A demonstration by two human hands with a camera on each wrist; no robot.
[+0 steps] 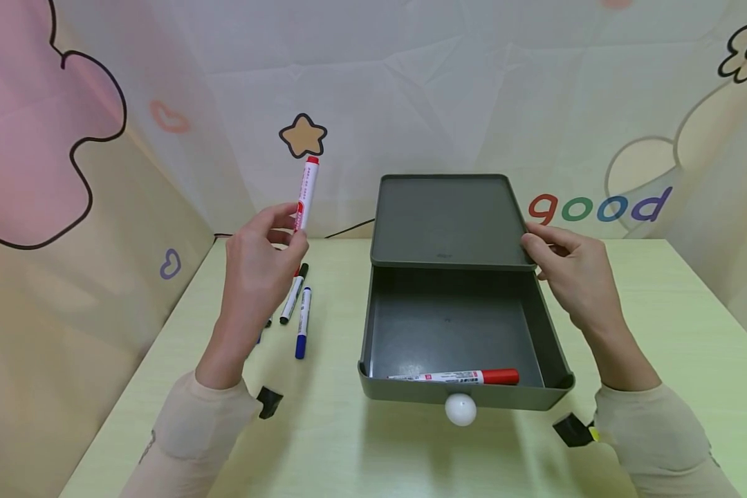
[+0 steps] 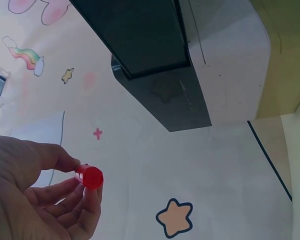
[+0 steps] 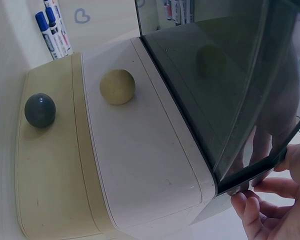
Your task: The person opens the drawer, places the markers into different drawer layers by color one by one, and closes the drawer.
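In the head view, my left hand (image 1: 258, 266) pinches a white marker (image 1: 307, 190) upright, its red end pointing up. The left wrist view shows that red end (image 2: 93, 177) head-on, between thumb and fingers. My right hand (image 1: 575, 277) grips the right edge of a drawer unit's grey top (image 1: 448, 221), thumb above and fingers around the side. The grey top drawer (image 1: 404, 391) stands pulled out, with a white knob (image 1: 460, 409) on its front. Inside, a red-capped marker (image 1: 501, 376) lies along the front wall.
Several markers lie left of the unit, among them a blue-capped marker (image 1: 303, 321) and a black-capped marker (image 1: 291, 304). Below the grey drawer are a white drawer (image 3: 145, 165) and a yellowish drawer (image 3: 52, 175), each with a round knob. A patterned cloth (image 1: 348, 83) hangs behind the table.
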